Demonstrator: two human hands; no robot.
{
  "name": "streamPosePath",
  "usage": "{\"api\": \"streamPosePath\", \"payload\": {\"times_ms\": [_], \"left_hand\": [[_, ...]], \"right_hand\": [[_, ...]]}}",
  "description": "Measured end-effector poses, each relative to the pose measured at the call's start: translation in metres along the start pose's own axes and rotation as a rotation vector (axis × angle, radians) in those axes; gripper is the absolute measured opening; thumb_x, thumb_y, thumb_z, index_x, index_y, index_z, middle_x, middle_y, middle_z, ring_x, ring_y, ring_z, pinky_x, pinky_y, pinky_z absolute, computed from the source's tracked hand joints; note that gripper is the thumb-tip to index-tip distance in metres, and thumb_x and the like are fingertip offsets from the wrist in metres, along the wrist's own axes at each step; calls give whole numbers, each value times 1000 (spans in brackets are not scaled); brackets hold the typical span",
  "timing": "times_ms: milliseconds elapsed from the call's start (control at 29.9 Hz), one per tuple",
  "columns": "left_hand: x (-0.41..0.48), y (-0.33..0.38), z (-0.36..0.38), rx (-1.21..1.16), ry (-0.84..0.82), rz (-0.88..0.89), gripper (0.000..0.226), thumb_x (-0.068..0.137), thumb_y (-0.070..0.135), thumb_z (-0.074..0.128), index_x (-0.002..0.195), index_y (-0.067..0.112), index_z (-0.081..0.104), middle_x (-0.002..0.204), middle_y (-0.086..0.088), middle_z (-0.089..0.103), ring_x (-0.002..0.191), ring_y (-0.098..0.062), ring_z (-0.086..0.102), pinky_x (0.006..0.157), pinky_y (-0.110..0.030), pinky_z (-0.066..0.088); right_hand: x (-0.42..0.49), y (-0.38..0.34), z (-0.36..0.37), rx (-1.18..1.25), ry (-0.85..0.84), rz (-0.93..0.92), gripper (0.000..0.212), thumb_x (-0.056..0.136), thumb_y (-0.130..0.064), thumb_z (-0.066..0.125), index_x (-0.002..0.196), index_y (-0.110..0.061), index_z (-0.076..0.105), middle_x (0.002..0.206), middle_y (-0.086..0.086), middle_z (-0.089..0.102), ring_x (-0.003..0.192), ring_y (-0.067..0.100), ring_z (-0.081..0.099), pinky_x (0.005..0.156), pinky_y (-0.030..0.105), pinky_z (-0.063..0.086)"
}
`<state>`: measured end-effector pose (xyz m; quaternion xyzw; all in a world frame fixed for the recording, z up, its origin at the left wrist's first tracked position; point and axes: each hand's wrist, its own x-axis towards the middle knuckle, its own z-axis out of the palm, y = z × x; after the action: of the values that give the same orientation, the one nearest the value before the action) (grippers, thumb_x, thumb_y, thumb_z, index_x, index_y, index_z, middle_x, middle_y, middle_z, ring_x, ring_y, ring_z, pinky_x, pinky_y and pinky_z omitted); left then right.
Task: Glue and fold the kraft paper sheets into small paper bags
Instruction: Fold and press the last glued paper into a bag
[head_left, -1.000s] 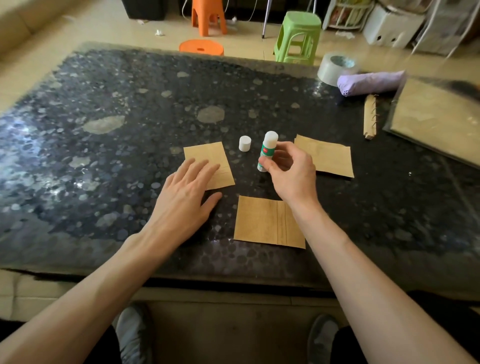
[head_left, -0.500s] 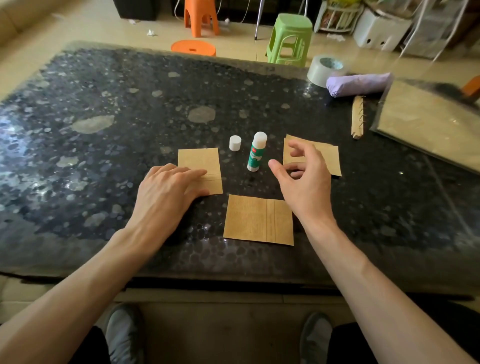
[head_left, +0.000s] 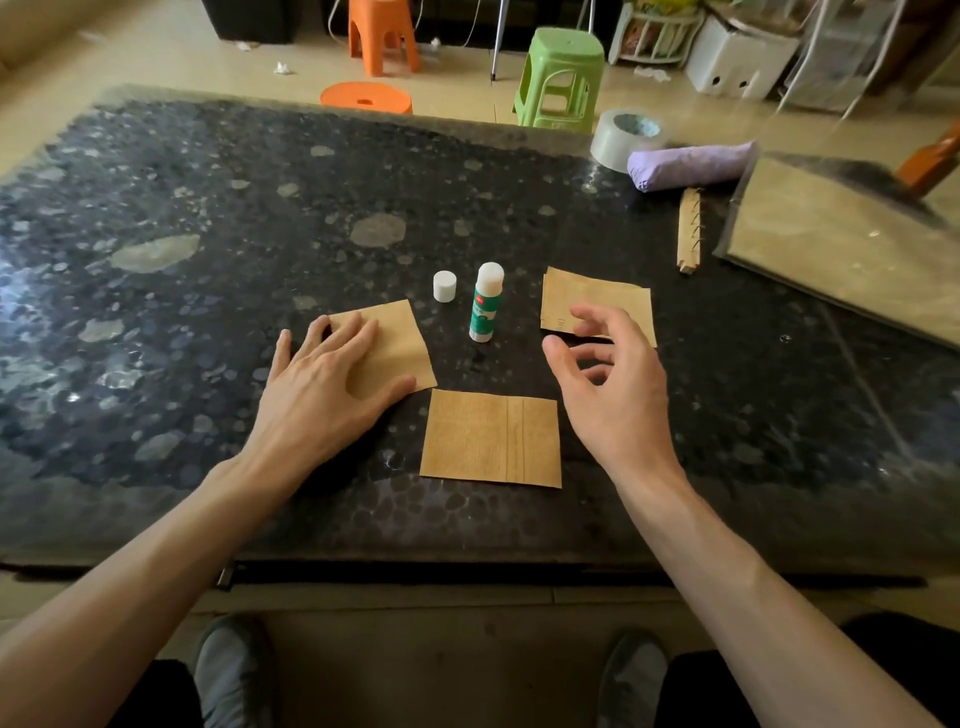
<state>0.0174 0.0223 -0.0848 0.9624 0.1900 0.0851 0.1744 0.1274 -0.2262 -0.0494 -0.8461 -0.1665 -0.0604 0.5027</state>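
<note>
Dark and speckled, the tabletop (head_left: 208, 208) carries three kraft sheets toward its near edge, as we see from the head view. Our left hand (head_left: 322, 384) lies flat, fingers straight, on the left sheet (head_left: 402, 332) and presses it down. The middle sheet (head_left: 483, 436), marked by two creases, lies closest to the near edge, between our hands. Our right hand (head_left: 608, 395) holds nothing, its fingers loosely curled over the near edge of the right sheet (head_left: 597, 293); we cannot tell whether they touch it. The glue stick (head_left: 485, 306) stands upright and uncapped between the left and right sheets, with its cap (head_left: 444, 286) just beside it. A tape roll (head_left: 621, 140) sits by the far edge.
</note>
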Motion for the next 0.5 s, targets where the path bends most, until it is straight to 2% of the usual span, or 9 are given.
{"api": "streamPosePath", "payload": {"times_ms": [100,167,234,301,367,501], "left_hand": [[-1,2,-4,-24,37,3,73,89,73,49,147,29,52,155,7,47,150,-23,31,126,-52,12],[-3,5,-9,-74,112,-15,57,90,63,58,138,32,62,140,1,62,133,-24,51,123,-52,24],[-6,9,-19,-209,217,-43,38,91,50,67,125,33,71,112,5,73,97,-16,63,105,-51,47],[-8,20,-33,-489,252,-96,26,91,41,73,114,32,74,93,9,75,83,-13,68,83,-40,57],[-11,35,-46,-811,186,-155,23,91,36,74,112,26,73,90,3,77,83,-18,74,76,-35,60],[-22,63,-51,-1171,-118,-213,31,98,35,63,125,21,67,107,-3,77,97,-23,75,82,-37,62]], "right_hand": [[-2,1,1,0,-16,2,36,97,-33,73,130,-28,61,117,-11,62,96,-4,64,76,11,54],[-2,0,1,2,-24,4,35,97,-33,73,130,-28,61,117,-11,62,97,-4,64,75,11,54],[-4,-1,2,8,-37,5,36,97,-33,73,130,-27,61,116,-12,63,97,-3,64,75,11,54],[-9,-5,3,24,-71,6,38,96,-32,74,132,-26,62,114,-15,63,99,-3,65,76,13,55],[-13,-11,4,73,-133,18,40,94,-35,76,131,-27,63,110,-16,65,101,-2,65,78,14,55],[-22,-26,7,259,-350,178,54,85,-50,78,132,-28,64,113,-11,71,104,-5,66,84,14,55]]}}
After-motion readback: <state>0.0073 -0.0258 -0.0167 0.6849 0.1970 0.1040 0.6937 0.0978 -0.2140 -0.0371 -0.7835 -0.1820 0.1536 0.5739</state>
